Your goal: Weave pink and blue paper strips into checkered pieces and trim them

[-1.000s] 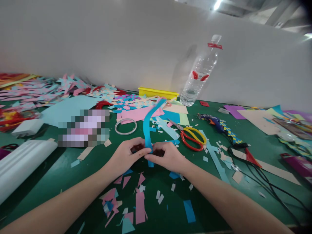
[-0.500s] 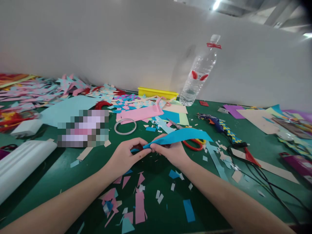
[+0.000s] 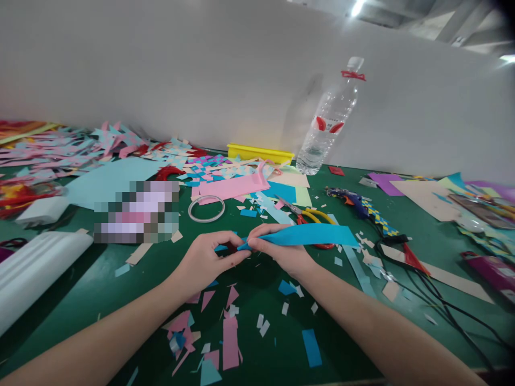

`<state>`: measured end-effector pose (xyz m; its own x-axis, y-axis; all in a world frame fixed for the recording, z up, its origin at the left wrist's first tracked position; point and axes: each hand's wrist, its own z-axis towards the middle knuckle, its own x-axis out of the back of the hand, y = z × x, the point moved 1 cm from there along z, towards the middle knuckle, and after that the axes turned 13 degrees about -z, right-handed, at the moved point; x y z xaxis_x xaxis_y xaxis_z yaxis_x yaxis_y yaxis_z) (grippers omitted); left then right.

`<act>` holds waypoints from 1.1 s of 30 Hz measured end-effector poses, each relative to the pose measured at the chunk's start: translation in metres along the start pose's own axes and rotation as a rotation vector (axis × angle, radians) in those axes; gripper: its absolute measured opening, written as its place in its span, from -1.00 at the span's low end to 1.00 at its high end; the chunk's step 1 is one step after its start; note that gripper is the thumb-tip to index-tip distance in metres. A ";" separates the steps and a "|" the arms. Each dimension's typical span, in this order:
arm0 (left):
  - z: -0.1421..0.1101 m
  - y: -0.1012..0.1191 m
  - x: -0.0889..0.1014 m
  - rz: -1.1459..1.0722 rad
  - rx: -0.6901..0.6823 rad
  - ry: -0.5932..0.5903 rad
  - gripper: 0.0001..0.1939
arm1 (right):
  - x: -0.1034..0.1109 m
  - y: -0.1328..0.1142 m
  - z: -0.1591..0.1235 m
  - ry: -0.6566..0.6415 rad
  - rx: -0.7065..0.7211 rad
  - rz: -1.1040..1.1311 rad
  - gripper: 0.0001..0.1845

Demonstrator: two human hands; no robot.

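Observation:
A blue paper strip (image 3: 316, 234) is held between both hands above the green table (image 3: 161, 327). My left hand (image 3: 213, 254) pinches its narrow left end between thumb and fingers. Close beside it, my right hand (image 3: 281, 252) grips the strip with the thumb on top, and the wide flat end reaches out to the right. The fingers hide part of the strip where the hands meet. Just behind my right hand lie scissors (image 3: 319, 216) with red and yellow handles, partly covered by the strip. A clear ring (image 3: 206, 209) rests beyond my left hand.
Paper scraps (image 3: 230, 343) litter the table in front. A water bottle (image 3: 330, 120) leans at the back near a yellow tray (image 3: 260, 154). Pink paper (image 3: 231, 186) and woven strips lie in the middle. Black cords (image 3: 438, 300) run along the right; a white object (image 3: 44, 273) sits left.
The strip's free right end has turned flatter and dipped slightly, covering more of the scissors' red handle. My right hand has rotated a little; my left hand has barely moved.

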<state>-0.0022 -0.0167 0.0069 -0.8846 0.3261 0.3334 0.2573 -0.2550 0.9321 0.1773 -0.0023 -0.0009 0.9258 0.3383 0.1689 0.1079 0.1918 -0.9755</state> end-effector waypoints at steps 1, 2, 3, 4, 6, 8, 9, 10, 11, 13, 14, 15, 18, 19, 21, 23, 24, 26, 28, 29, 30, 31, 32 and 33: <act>0.000 0.000 0.000 -0.009 -0.003 -0.005 -0.78 | 0.000 0.000 0.000 0.009 -0.004 0.016 -0.82; 0.000 0.001 0.001 -0.022 -0.001 -0.012 -0.78 | 0.001 0.001 0.000 0.020 -0.010 0.028 -0.81; 0.000 0.001 0.001 -0.038 0.006 -0.024 -0.78 | 0.001 0.001 0.000 0.034 -0.017 0.034 -0.81; 0.001 0.002 0.001 -0.058 0.016 -0.036 -0.77 | 0.002 0.001 0.000 0.048 -0.024 0.034 -0.81; 0.001 0.003 0.001 -0.094 0.041 -0.053 -0.74 | 0.003 0.001 -0.001 0.068 -0.035 0.019 -0.80; 0.001 0.004 0.001 -0.107 0.055 -0.056 -0.69 | 0.003 0.000 -0.001 0.072 -0.064 -0.027 -0.77; 0.001 0.004 0.002 -0.106 0.058 -0.054 -0.68 | 0.002 -0.001 -0.002 0.068 -0.088 -0.048 -0.76; 0.001 0.004 0.002 -0.101 0.062 -0.052 -0.68 | 0.002 -0.001 -0.002 0.066 -0.114 -0.062 -0.74; 0.001 0.003 0.001 -0.097 0.067 -0.050 -0.68 | 0.001 -0.002 -0.002 0.065 -0.138 -0.068 -0.72; 0.001 0.002 0.001 -0.096 0.080 -0.044 -0.69 | 0.000 -0.002 -0.002 0.068 -0.159 -0.049 -0.70; 0.002 0.002 0.001 -0.099 0.086 -0.038 -0.70 | -0.001 -0.002 -0.001 0.068 -0.157 -0.037 -0.70; 0.002 0.001 0.001 -0.103 0.089 -0.031 -0.71 | -0.001 -0.002 -0.001 0.070 -0.152 -0.031 -0.70; 0.003 -0.002 0.001 -0.117 0.097 -0.011 -0.72 | -0.002 0.000 0.000 0.066 -0.146 -0.028 -0.72; 0.003 -0.003 0.002 -0.121 0.101 -0.006 -0.72 | -0.001 0.000 0.000 0.065 -0.144 -0.022 -0.72; 0.003 -0.004 0.002 -0.127 0.111 0.002 -0.72 | -0.001 0.001 0.000 0.064 -0.139 -0.012 -0.73; 0.004 -0.005 0.003 -0.128 0.112 0.008 -0.72 | -0.001 0.002 0.000 0.062 -0.135 -0.006 -0.73; 0.004 -0.005 0.003 -0.124 0.109 0.009 -0.72 | -0.001 0.003 0.000 0.059 -0.136 -0.003 -0.72; 0.004 -0.004 0.003 -0.107 0.094 0.007 -0.73 | 0.000 0.002 -0.001 0.057 -0.139 0.001 -0.71; 0.003 -0.002 0.003 -0.087 0.080 0.006 -0.74 | 0.000 0.002 -0.001 0.061 -0.148 -0.001 -0.70; 0.003 -0.001 0.003 -0.080 0.078 0.006 -0.74 | 0.000 0.002 0.000 0.067 -0.158 -0.002 -0.70; 0.002 0.000 0.003 -0.077 0.078 0.004 -0.74 | 0.000 0.001 0.000 0.073 -0.170 -0.004 -0.70; 0.002 0.001 0.003 -0.077 0.081 -0.002 -0.73 | 0.000 0.001 0.000 0.080 -0.180 -0.006 -0.70; 0.002 0.001 0.003 -0.081 0.085 -0.010 -0.72 | 0.000 0.001 0.000 0.084 -0.188 -0.010 -0.70; 0.002 0.002 0.003 -0.089 0.089 -0.021 -0.72 | 0.000 0.002 0.000 0.087 -0.194 -0.016 -0.71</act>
<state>-0.0035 -0.0147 0.0094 -0.8976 0.3627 0.2504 0.2120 -0.1427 0.9668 0.1779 -0.0021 -0.0025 0.9504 0.2539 0.1796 0.1823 0.0131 -0.9832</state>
